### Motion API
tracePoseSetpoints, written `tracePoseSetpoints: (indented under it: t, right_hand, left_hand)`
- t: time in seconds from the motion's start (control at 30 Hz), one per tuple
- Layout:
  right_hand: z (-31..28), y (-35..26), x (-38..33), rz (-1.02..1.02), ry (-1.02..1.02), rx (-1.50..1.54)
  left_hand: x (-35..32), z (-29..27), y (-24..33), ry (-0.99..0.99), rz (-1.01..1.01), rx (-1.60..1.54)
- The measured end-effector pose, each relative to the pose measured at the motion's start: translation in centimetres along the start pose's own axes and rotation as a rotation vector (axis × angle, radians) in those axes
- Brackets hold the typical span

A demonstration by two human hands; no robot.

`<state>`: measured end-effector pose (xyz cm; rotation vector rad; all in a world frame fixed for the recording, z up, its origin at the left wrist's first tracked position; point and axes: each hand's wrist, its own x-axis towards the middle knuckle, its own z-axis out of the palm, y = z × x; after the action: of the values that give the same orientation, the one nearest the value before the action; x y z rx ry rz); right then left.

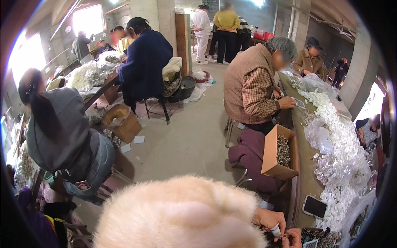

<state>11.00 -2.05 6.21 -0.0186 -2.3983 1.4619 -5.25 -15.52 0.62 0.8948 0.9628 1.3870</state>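
Observation:
A fluffy cream sleeve (pixel 178 215) fills the bottom of the head view and leads to my left hand (pixel 268 216) at the lower right. Its fingers are closed round a small white tube (pixel 276 230) with blue marking. Close by, my right hand (pixel 292 238) is partly cut off by the lower edge. Its fingertips are pinched together near the tube's end, on something too small to make out. Beside my hands, a dark phone (pixel 314 206) with a pale case lies on the table (pixel 304 165).
White pieces (pixel 343 177) are heaped along the table. An open cardboard box (pixel 271 159) of small metallic parts stands at its edge. Ahead, a person in a brown vest (pixel 246 78) works there. To the left are a person in grey (pixel 62 132) and another box (pixel 124 124).

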Motion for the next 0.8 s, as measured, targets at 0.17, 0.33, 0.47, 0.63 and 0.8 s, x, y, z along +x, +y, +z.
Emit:
tracePoseSetpoints:
  t: [0.17,0.33,0.47,0.63,0.8]
  right_hand:
    - [-0.3,-0.1,-0.1,-0.043,-0.045,0.016]
    - [0.1,-0.2,-1.2,-0.282,0.225,-0.254]
    - [0.3,1.1,-3.9,-0.272,0.315,-0.284]
    - [-1.3,2.4,-7.0,-0.19,0.43,-0.25]
    - [-2.2,3.1,-9.0,-0.013,0.684,-0.055]
  left_hand:
    - [0.2,0.5,0.0,0.014,0.038,-0.029]
    - [1.4,0.9,-1.6,0.018,0.079,0.127]
    - [1.9,0.9,-1.9,-0.17,0.232,0.181]
    - [3.9,3.0,-1.4,-0.129,-0.264,0.036]
    - [7.9,4.3,-0.6,-0.306,-0.147,0.168]
